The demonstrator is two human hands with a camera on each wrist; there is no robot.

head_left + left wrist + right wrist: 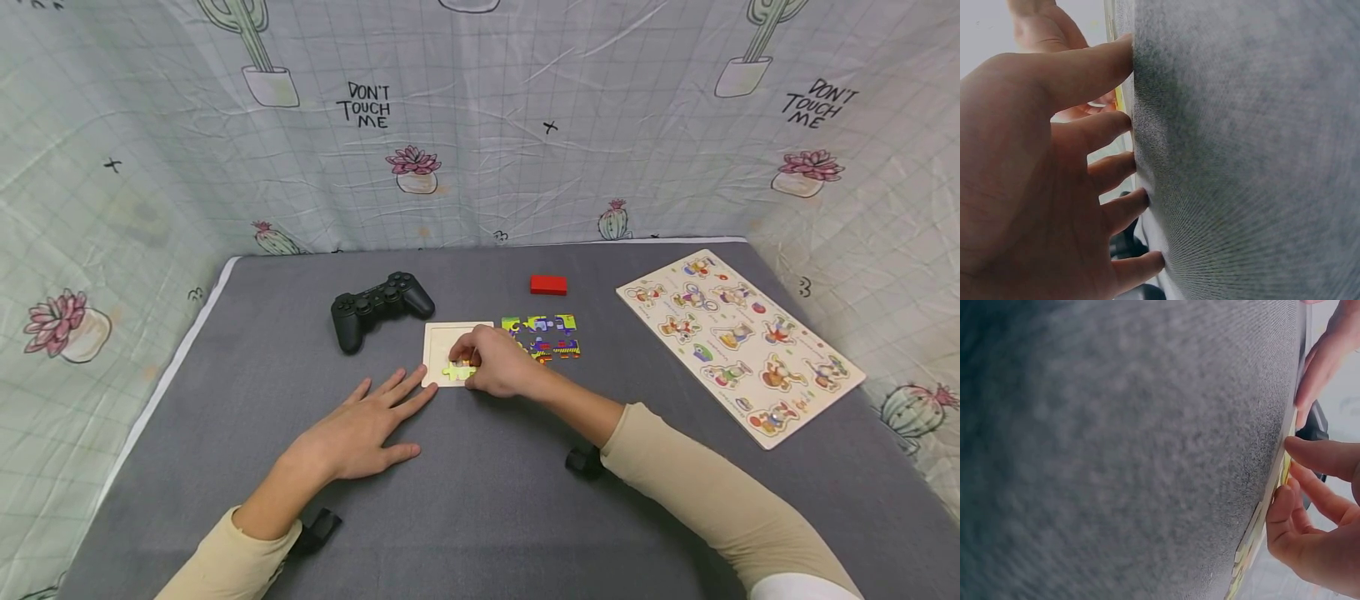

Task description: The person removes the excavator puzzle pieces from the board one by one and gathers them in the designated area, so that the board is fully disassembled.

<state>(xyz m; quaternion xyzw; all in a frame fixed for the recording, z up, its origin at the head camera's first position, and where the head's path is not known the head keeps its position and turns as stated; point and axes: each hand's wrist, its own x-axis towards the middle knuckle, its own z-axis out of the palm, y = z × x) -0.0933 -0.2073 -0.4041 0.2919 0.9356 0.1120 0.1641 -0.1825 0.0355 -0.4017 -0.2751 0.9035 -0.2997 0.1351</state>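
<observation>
A small pale wooden puzzle tray (435,333) lies on the table, with a yellow-green jigsaw piece (453,372) along its near inner edge. My right hand (501,362) is over the tray's right side. Its bent fingers and thumb hold a jigsaw piece that they mostly cover; in the right wrist view, the fingertips (1282,501) are right at the tray's edge. Spread flat, my left hand (356,433) rests on the grey cloth, fingertips at the tray's left edge. Colourful loose jigsaw pieces (538,323) lie right of the tray, some behind the right hand.
Behind the tray to the left sits a black game controller (382,304). A red block (548,285) is at the back. On the right lies a large wooden board (738,342) with animal figures. Patterned curtains (480,125) enclose the table's back and sides.
</observation>
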